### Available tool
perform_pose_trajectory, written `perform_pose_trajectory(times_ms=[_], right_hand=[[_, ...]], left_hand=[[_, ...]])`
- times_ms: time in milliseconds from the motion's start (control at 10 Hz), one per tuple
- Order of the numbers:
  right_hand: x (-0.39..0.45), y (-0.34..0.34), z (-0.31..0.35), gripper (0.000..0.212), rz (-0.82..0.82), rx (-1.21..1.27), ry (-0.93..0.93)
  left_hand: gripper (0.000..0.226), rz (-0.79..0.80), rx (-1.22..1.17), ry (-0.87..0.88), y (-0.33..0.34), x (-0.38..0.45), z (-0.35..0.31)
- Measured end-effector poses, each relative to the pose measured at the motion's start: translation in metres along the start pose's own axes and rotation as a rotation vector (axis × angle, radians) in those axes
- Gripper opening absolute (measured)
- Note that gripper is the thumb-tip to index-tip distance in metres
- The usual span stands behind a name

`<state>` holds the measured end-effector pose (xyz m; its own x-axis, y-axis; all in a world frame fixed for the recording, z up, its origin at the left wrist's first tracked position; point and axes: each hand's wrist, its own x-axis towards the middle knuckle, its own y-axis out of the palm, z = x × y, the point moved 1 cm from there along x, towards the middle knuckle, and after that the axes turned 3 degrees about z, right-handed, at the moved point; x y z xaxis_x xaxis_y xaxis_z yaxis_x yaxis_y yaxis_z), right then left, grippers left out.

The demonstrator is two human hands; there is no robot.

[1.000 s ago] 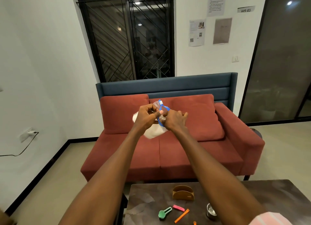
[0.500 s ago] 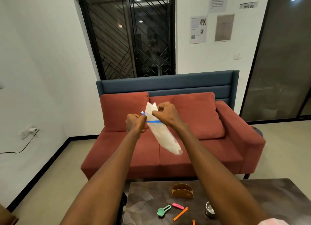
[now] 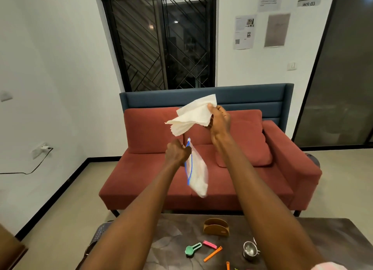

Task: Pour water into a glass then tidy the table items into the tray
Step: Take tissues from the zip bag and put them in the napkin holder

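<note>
1. The napkins are now out of the bag, pinched by the right hand.
2. The left hand grips the emptied bag, above the table's far edge.
3. The holder probably takes the napkins next.

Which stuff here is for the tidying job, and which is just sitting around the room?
For the job:
right hand holding napkins
left hand holding zip bag
wooden holder
green clip, pink clip, orange clip
steel cup
table

Just around:
red sofa
wall papers
wall plug
</note>
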<state>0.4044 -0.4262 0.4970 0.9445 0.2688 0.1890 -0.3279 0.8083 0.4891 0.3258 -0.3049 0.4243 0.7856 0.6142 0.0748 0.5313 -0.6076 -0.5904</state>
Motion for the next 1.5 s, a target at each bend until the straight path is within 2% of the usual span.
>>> perform_pose_trajectory(times_ms=[100,200,400,500,600,700,800,900,1000,1100,1200,1300,1400,1500], right_hand=[[0.003,-0.01,0.003,0.01,0.038,0.146,0.14],[-0.001,-0.024,-0.009,0.022,0.089,0.117,0.313],[-0.013,-0.042,-0.066,0.044,0.026,-0.02,0.529],[-0.021,-0.035,-0.099,0.04,0.034,-0.08,0.595],[-0.027,-0.021,-0.136,0.023,0.056,-0.167,0.658],[-0.031,-0.004,-0.176,0.019,0.086,-0.241,0.616],[-0.034,0.012,-0.218,0.053,0.145,-0.394,0.475],[-0.04,0.021,-0.253,0.065,0.243,-0.603,0.399],[-0.045,0.02,-0.282,0.058,0.258,-0.764,0.423],[-0.051,0.011,-0.31,0.053,0.17,-0.821,0.481],[-0.064,-0.006,-0.335,0.041,0.059,-0.848,0.501],[-0.076,-0.027,-0.361,0.032,-0.003,-0.85,0.562],[-0.093,-0.053,-0.385,0.034,-0.066,-0.83,0.653],[-0.116,-0.085,-0.408,0.038,-0.137,-0.829,0.699]], left_hand=[[0.02,-0.004,-0.197,-0.077,0.005,-0.003,0.011],[0.02,-0.028,-0.431,-0.2,0.002,-0.006,0.029],[0.013,-0.146,-0.756,-0.44,-0.019,-0.008,0.082],[0.02,-0.209,-0.76,-0.491,-0.029,-0.011,0.119],[0.02,-0.381,-0.582,-0.497,-0.041,-0.014,0.161],[0.051,-0.432,-0.546,-0.454,-0.052,-0.02,0.196],[0.072,-0.366,-0.542,-0.436,-0.06,-0.022,0.217],[0.043,-0.352,-0.458,-0.483,-0.063,-0.015,0.241],[0.022,-0.363,-0.419,-0.6,-0.057,-0.01,0.265],[0.019,-0.215,-0.157,-0.452,-0.034,-0.02,0.291],[0.02,0.106,0.197,-0.382,0.0,-0.044,0.32],[0.031,0.347,0.279,-0.411,0.049,-0.073,0.35],[0.048,0.396,0.01,-0.588,0.094,-0.117,0.365],[0.041,0.508,-0.007,-0.614,0.132,-0.136,0.388]])
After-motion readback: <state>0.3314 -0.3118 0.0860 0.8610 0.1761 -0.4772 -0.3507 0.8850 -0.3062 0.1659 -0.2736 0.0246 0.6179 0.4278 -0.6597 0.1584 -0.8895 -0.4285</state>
